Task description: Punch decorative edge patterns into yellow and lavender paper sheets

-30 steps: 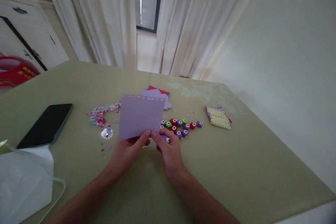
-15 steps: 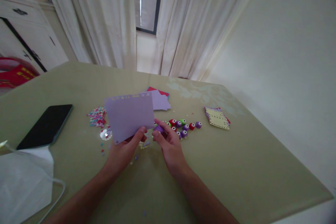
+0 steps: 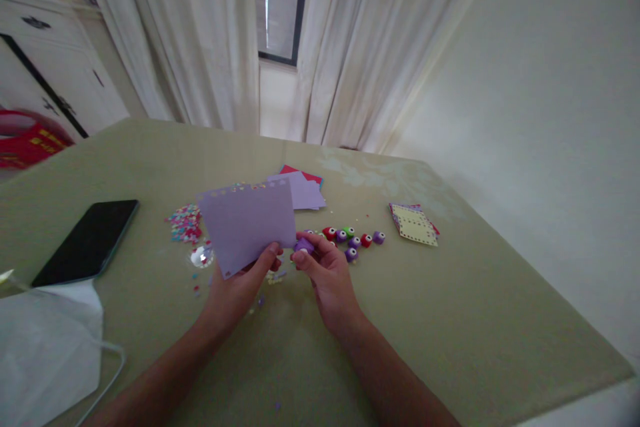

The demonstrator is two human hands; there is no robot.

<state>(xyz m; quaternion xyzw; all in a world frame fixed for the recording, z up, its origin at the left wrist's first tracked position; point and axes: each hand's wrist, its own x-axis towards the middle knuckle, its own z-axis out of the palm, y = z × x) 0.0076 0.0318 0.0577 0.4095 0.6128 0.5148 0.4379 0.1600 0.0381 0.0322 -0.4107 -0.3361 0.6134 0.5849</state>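
Observation:
My left hand (image 3: 245,283) pinches a lilac sheet of paper (image 3: 250,223) by its lower edge, thumb in front. Small punched holes run along the sheet's top edge, and one shows at its lower left corner. Between the thumb and fingers of my right hand (image 3: 327,273) is a small purple craft punch (image 3: 304,245), just beside the sheet's right edge. Several similar purple, red and green craft punches (image 3: 354,242) stand on the table beyond that hand, some hidden by it. Tiny punched paper pieces (image 3: 275,276) lie beneath the hands.
Left of the sheet lie a heap of coloured paper bits (image 3: 185,223) and a shiny clear disc (image 3: 201,256). A phone (image 3: 87,240) and a white mask (image 3: 47,347) are farther left. Lilac and red sheets (image 3: 306,192) lie behind; punched cards (image 3: 414,224) are stacked at right.
The lilac sheet has moved left and tilted, away from my right hand. The purple craft punch has turned in my right fingers. In the last half second little has moved.

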